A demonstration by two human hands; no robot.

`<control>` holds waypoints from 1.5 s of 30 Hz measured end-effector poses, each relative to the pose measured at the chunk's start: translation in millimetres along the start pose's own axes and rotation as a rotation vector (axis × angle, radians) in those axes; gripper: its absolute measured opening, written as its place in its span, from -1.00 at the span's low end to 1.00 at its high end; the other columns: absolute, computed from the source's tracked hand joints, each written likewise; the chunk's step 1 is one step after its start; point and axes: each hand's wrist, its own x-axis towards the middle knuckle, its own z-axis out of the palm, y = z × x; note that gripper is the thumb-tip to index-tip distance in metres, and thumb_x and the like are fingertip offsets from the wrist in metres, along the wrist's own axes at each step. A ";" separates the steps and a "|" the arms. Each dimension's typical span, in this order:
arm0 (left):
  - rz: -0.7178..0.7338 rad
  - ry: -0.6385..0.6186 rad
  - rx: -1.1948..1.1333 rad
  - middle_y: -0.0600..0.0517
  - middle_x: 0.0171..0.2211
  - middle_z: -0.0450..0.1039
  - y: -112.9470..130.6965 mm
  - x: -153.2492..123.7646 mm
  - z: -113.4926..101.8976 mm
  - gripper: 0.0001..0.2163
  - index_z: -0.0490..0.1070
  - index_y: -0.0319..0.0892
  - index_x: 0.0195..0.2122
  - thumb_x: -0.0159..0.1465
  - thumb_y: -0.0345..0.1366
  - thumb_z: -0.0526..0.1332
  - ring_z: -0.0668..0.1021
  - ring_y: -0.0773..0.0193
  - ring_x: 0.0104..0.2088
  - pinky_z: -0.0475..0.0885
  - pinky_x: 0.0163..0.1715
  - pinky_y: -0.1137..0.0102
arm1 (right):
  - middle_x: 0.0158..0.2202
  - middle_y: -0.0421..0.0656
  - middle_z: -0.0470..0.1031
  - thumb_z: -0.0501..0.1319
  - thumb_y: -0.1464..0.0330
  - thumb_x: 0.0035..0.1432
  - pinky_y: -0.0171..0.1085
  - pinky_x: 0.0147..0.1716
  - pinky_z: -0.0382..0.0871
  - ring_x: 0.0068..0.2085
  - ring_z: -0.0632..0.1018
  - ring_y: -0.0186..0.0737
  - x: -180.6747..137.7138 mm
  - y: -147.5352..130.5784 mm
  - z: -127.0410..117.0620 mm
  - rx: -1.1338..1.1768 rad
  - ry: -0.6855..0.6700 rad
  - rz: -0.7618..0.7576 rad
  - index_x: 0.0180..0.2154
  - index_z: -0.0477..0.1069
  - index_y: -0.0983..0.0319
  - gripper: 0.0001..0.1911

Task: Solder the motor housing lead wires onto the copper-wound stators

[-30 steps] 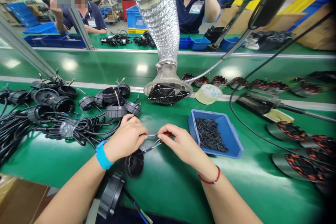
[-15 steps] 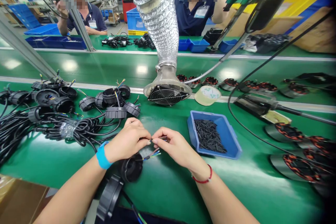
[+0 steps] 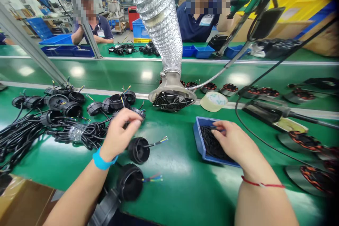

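Observation:
My left hand hovers over the green bench with its fingers bent together near a cluster of black round housings; what they grip is hidden. Just below it sits a black housing whose coloured wire ends point right. A second housing with coloured wires lies nearer me. My right hand reaches into a small blue bin of short black sleeve pieces, fingertips drawn together among them.
Black cable bundles fill the left of the bench. A silver extraction duct with a fan grille stands ahead, with a tape roll beside it. Wound copper stators lie at the right. Two people sit across the conveyor.
My hands have let go of the wires they held together and parted. The right hand went right into the blue bin and the left rose toward the housings. The camera tilted slightly.

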 end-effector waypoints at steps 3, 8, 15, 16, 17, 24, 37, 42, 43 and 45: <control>-0.128 0.313 0.259 -0.06 -0.19 0.39 -21.6 7.3 -5.4 -0.82 0.36 -0.19 -0.15 0.23 -0.29 0.16 0.43 0.16 -0.16 0.34 -0.10 0.24 | -0.02 0.10 0.42 0.14 0.32 0.08 -0.06 0.03 0.30 0.02 0.45 0.08 0.0 2.9 4.2 -0.128 -0.167 -0.049 -0.02 0.36 0.33 -0.59; -0.268 0.146 0.250 -0.16 0.06 0.31 -41.8 11.4 -2.1 -0.59 0.17 -0.19 0.10 0.22 -0.30 0.14 0.45 0.12 -0.08 0.35 -0.05 0.14 | -0.03 0.08 0.43 0.14 0.37 0.10 -0.12 -0.05 0.35 -0.03 0.50 0.02 2.1 -5.6 11.4 -0.156 -0.214 -0.062 -0.01 0.34 0.32 -0.60; -0.052 -0.024 0.144 -0.04 -0.19 0.44 -17.7 6.1 -2.6 -0.70 0.26 -0.20 0.01 0.23 -0.44 0.06 0.47 0.29 -0.28 0.37 -0.20 0.32 | -0.33 -0.11 0.56 0.11 0.37 0.11 -0.23 -0.37 0.33 -0.29 0.56 -0.10 5.6 -11.4 4.9 -0.090 -0.200 -0.028 -0.27 0.38 0.19 -0.87; 0.014 -0.070 0.203 -0.03 -0.24 0.45 -13.3 5.5 -2.9 -0.78 0.33 -0.19 -0.08 0.25 -0.43 0.06 0.46 0.28 -0.29 0.34 -0.21 0.32 | -0.36 -0.14 0.56 0.10 0.37 0.12 -0.25 -0.39 0.32 -0.31 0.56 -0.13 5.1 -12.1 3.2 -0.072 -0.200 -0.031 -0.30 0.38 0.17 -0.89; 0.079 -0.114 0.260 -0.01 -0.27 0.47 -8.9 4.9 -3.1 -0.83 0.37 -0.19 -0.15 0.27 -0.41 0.07 0.46 0.27 -0.28 0.32 -0.23 0.31 | -0.38 -0.17 0.56 0.10 0.36 0.12 -0.27 -0.40 0.30 -0.33 0.56 -0.15 4.5 -12.6 1.8 -0.051 -0.200 -0.038 -0.32 0.37 0.16 -0.91; 0.398 -0.399 0.278 0.06 -0.41 0.49 20.4 -4.9 -4.6 -0.86 0.43 -0.16 -0.29 0.28 -0.41 0.08 0.44 0.28 -0.38 0.18 -0.32 0.31 | -0.34 -0.21 0.55 0.08 0.36 0.10 -0.28 -0.37 0.26 -0.33 0.52 -0.19 3.5 -12.7 -0.1 0.078 -0.145 -0.072 -0.39 0.41 0.12 -0.86; 0.361 -0.213 0.276 0.04 -0.33 0.56 13.7 -8.5 5.3 -0.89 0.44 -0.16 -0.22 0.31 -0.37 0.12 0.51 0.29 -0.33 0.28 -0.26 0.35 | -0.44 -0.15 0.51 0.10 0.28 0.05 -0.24 -0.33 0.37 -0.39 0.53 -0.22 -3.9 -28.1 -11.4 0.497 0.049 -0.018 -0.39 0.35 0.19 -0.87; 0.375 -0.268 0.362 0.07 -0.39 0.54 17.2 -7.1 10.8 -0.87 0.45 -0.14 -0.29 0.31 -0.35 0.10 0.48 0.28 -0.38 0.21 -0.30 0.31 | -0.35 -0.14 0.53 0.16 0.24 0.11 -0.28 -0.37 0.44 -0.39 0.56 -0.29 -37.1 -83.1 -9.8 1.035 0.008 -0.205 -0.35 0.37 0.21 -0.83; 0.371 -0.280 0.366 0.08 -0.40 0.54 18.4 -6.8 10.8 -0.86 0.45 -0.14 -0.30 0.31 -0.34 0.10 0.47 0.28 -0.38 0.20 -0.30 0.31 | -0.36 -0.16 0.53 0.19 0.27 0.11 -0.29 -0.37 0.44 -0.40 0.56 -0.30 -45.1 -93.7 -7.4 1.128 -0.026 -0.246 -0.36 0.39 0.21 -0.86; 0.360 -0.295 0.369 0.09 -0.40 0.53 20.3 -6.5 10.5 -0.85 0.46 -0.14 -0.32 0.32 -0.33 0.10 0.45 0.28 -0.38 0.18 -0.31 0.31 | -0.36 -0.17 0.54 0.20 0.31 0.14 -0.29 -0.34 0.45 -0.39 0.56 -0.30 -59.3 -109.7 -1.8 1.226 -0.100 -0.305 -0.34 0.42 0.20 -0.91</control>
